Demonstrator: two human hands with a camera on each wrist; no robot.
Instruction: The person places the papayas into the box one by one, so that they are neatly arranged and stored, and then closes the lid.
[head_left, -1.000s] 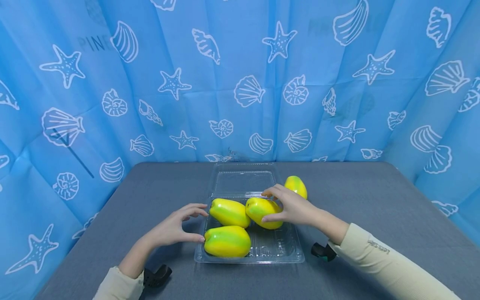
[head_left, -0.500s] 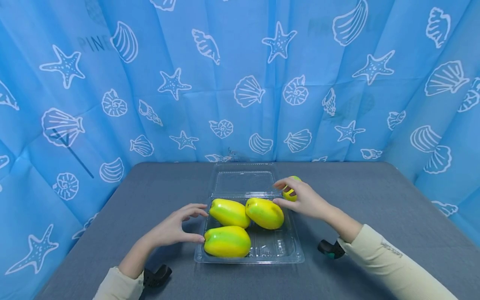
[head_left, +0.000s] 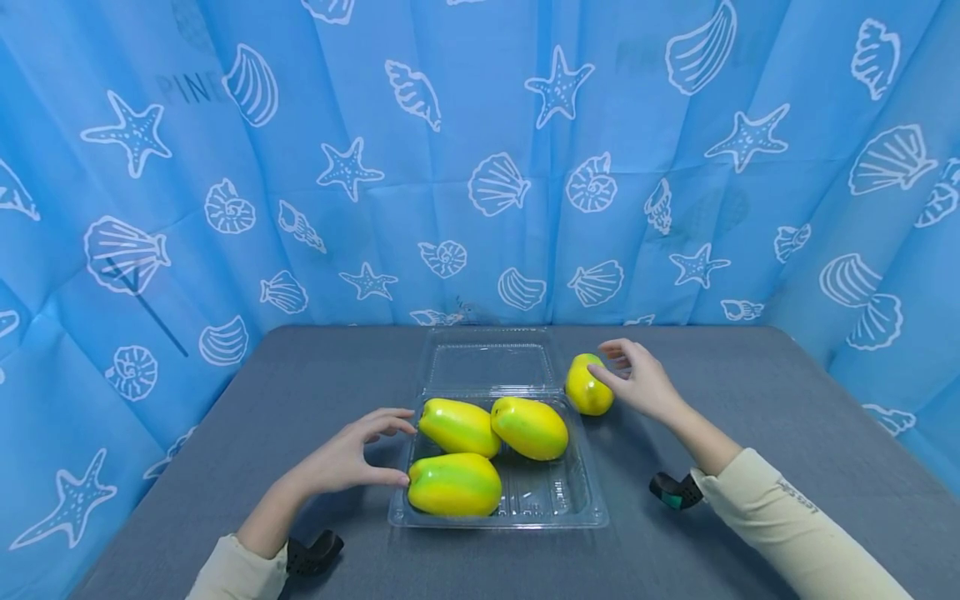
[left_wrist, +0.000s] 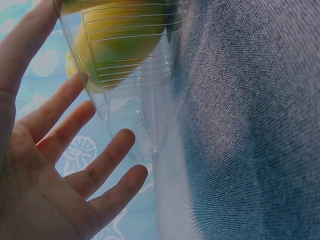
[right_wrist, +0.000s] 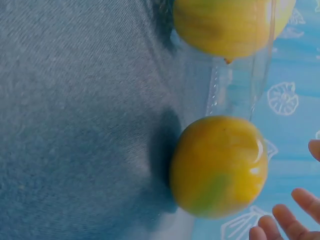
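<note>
A clear plastic clamshell box (head_left: 540, 500) lies with its lid (head_left: 487, 358) folded back. In its tray are three yellow-green papayas: a front one (head_left: 454, 485), a back left one (head_left: 459, 427) and a back right one (head_left: 530, 427). My left hand (head_left: 341, 454) is at the tray's left side, fingers spread, fingertips at the rim. Just outside the back right corner sits another papaya (head_left: 588, 387) on the table. My right hand (head_left: 641, 383) is beside that fruit, its thumb overlapping it in the head view. The right wrist view shows the fingertips (right_wrist: 305, 200) apart from the papaya (right_wrist: 218, 167).
The table (head_left: 337, 367) has a grey cloth top. A blue curtain (head_left: 480, 100) with white shells and starfish hangs behind it. Black wrist devices (head_left: 315, 552) sit under both forearms.
My right hand has moved from the back right papaya in the tray to the right side of the loose one. That loose papaya has shifted slightly. The left hand has stayed still.
</note>
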